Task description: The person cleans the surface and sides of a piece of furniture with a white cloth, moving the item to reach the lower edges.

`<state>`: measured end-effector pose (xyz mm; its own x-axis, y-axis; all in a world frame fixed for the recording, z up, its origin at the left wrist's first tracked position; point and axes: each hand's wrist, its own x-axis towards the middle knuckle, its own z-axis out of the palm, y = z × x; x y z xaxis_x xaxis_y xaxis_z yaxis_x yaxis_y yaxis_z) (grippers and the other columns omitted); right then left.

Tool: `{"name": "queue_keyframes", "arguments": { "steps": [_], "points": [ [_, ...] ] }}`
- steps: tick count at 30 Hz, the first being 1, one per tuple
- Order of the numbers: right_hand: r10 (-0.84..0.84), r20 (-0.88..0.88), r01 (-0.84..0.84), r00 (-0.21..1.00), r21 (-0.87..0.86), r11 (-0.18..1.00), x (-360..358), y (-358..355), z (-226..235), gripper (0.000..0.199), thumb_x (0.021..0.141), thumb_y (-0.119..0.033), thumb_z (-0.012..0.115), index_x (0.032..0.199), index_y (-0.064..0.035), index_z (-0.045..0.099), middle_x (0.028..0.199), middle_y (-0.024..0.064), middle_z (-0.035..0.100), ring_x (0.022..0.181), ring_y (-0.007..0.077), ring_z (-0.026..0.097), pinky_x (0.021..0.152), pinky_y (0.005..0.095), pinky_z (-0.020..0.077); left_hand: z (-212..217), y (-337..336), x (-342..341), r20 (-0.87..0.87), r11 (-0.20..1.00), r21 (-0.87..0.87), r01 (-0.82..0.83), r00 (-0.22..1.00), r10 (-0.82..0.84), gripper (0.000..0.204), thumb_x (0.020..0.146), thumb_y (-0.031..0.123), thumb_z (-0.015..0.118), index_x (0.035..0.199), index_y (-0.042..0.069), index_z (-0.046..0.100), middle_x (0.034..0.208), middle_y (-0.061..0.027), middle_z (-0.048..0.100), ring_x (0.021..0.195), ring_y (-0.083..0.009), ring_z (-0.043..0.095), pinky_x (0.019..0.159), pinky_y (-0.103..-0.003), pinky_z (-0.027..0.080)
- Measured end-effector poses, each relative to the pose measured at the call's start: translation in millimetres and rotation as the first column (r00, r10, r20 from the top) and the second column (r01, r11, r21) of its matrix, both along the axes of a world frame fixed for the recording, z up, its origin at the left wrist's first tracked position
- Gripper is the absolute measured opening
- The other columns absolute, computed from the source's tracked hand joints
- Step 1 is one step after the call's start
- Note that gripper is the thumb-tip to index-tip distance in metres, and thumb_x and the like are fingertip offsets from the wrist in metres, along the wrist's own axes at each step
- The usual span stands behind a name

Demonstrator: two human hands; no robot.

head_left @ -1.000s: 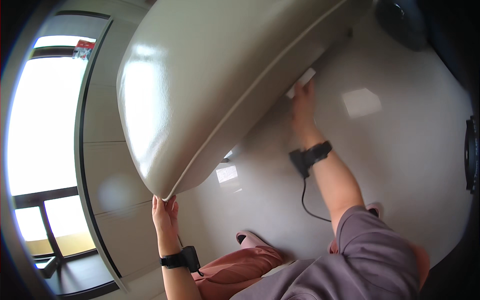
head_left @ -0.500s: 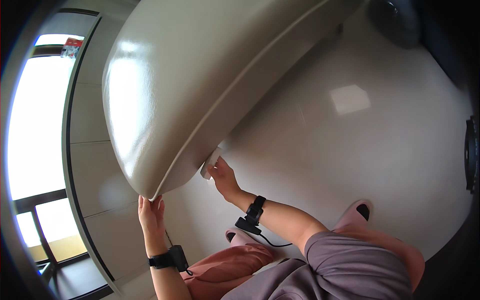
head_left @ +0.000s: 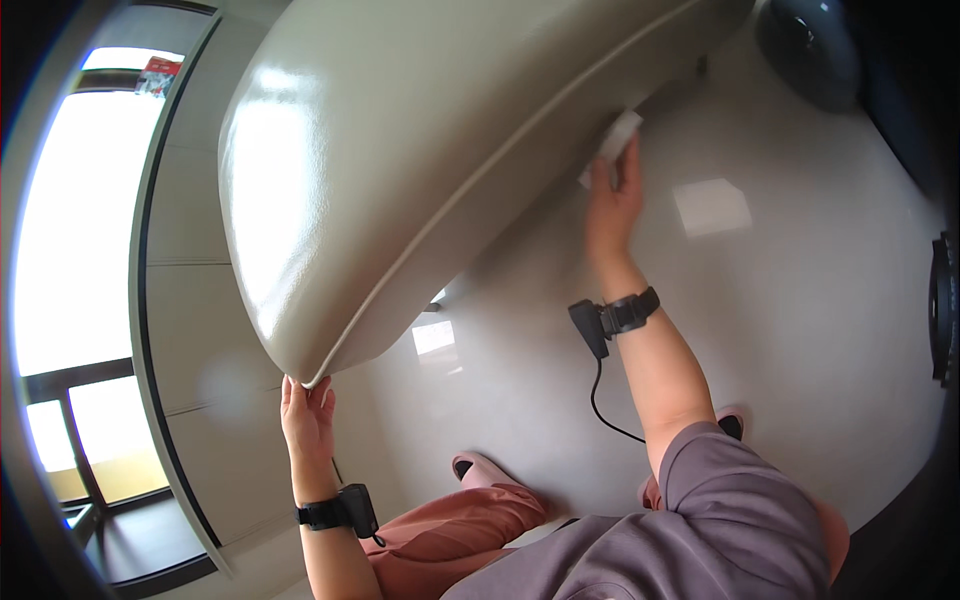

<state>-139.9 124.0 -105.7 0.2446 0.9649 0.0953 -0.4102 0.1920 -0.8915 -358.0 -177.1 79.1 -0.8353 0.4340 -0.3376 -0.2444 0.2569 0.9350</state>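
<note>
A large, glossy beige leather-like piece of furniture [head_left: 400, 120], which looks like part of a sofa, fills the upper middle, with a raised seam along its lower edge. At its near left corner my left hand [head_left: 308, 425] is closed, the fingers pinching the seamed corner from below. My right hand [head_left: 613, 210] reaches far forward and holds a small white block [head_left: 622, 136] like a sponge between thumb and fingers. That block is against the underside of the furniture's edge, well along to the right. Part of it is hidden by my fingers.
Pale shiny floor [head_left: 520, 370] lies below and to the right. A window [head_left: 80, 240] and a panelled wall [head_left: 190, 330] stand on the left. A dark rounded object [head_left: 812, 55] is at the upper right. Black straps with small boxes [head_left: 625, 313] are on both my wrists.
My right hand has moved forward and to the right along the furniture's lower edge with the white block. My left hand remains at the corner.
</note>
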Motion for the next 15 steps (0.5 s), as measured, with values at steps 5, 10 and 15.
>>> {"name": "queue_keyframes", "arguments": {
  "steps": [5,10,15],
  "points": [
    [-0.108,0.381,0.122,0.918,-0.014,0.992,-37.6,-28.6,16.3,0.054,0.082,0.004,0.045,0.133,-0.0052,0.032,0.124,0.0171,0.037,0.108,0.0283,0.044,0.090,0.0273,0.0360,-3.5,-2.3,-1.9,0.003,0.999,0.013,0.043,0.999,-0.043,0.023,0.092,0.019,0.043,0.113,0.011,0.048,0.093,-0.0003,0.060,0.079,-0.0103,0.060,0.064,-0.022,0.049],
    [0.069,0.372,-0.074,0.926,-0.001,0.997,-101.4,-152.1,11.7,0.051,0.078,0.002,0.052,0.127,-0.0061,0.041,0.125,0.0206,0.036,0.114,0.0346,0.039,0.092,0.0345,0.0357,-6.3,-2.1,-7.0,-0.005,0.999,0.006,0.039,0.999,-0.039,0.024,0.093,0.021,0.043,0.113,0.010,0.048,0.092,-0.0012,0.060,0.080,-0.0110,0.060,0.065,-0.022,0.050],
    [0.376,0.357,-0.423,0.855,0.060,0.904,-109.9,-245.0,10.4,0.052,0.074,0.002,0.059,0.123,-0.0042,0.044,0.122,0.0208,0.040,0.111,0.0344,0.042,0.088,0.0370,0.0394,-4.3,-6.0,-11.4,0.004,0.999,-0.008,0.045,0.999,-0.045,0.025,0.093,0.021,0.042,0.116,0.010,0.047,0.095,-0.0011,0.060,0.083,-0.0114,0.060,0.066,-0.022,0.050]
  ]
}}
